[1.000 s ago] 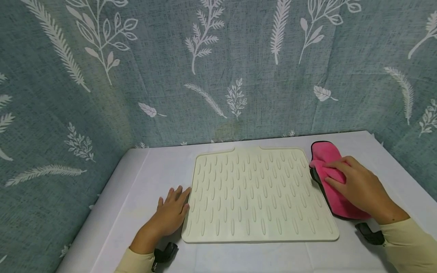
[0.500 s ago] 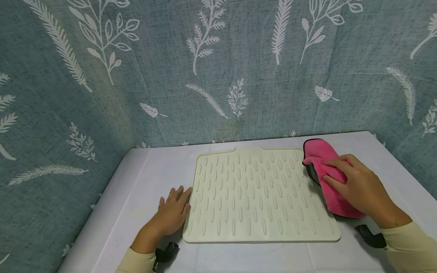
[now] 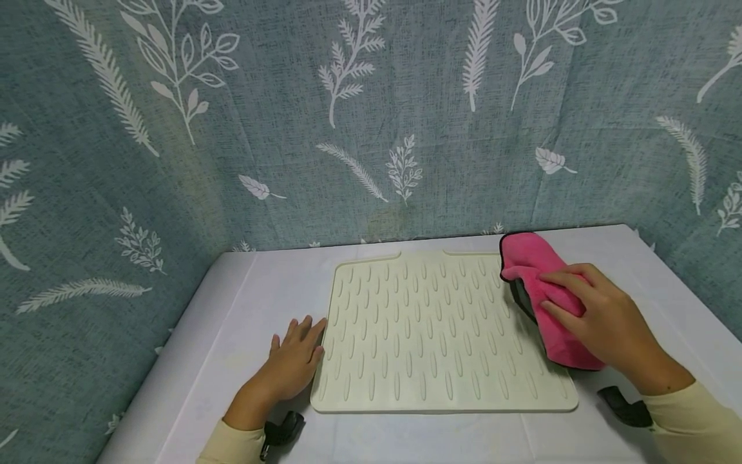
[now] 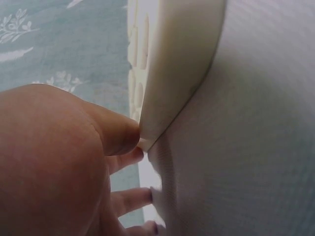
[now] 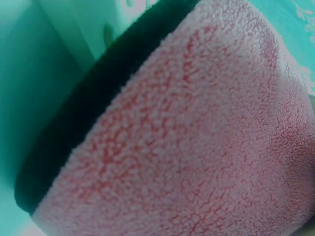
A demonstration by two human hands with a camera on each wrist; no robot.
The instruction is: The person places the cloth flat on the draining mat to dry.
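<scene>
A cream mat (image 3: 429,335) with rows of raised oval ridges lies flat on the white-covered table. My left hand (image 3: 290,367) rests at the mat's left edge with its fingers spread; in the left wrist view the thumb (image 4: 120,132) touches the mat's side edge (image 4: 182,59). My right hand (image 3: 605,316) pinches a folded pink cloth (image 3: 530,254) with dark trim and a dark underside. The cloth lies over the mat's right side. Its fleecy pink face (image 5: 187,128) fills most of the right wrist view, where the fingers are hidden.
White cloth covers the table (image 3: 249,290), which shows on all sides of the mat. Behind it and along both sides hangs a blue-green curtain (image 3: 278,116) with white leaf prints. A black wrist device (image 3: 284,428) sits under each forearm.
My right hand has slid the pink cloth leftward, from beside the mat's right edge to partly over the mat. The left hand and the mat stay in place.
</scene>
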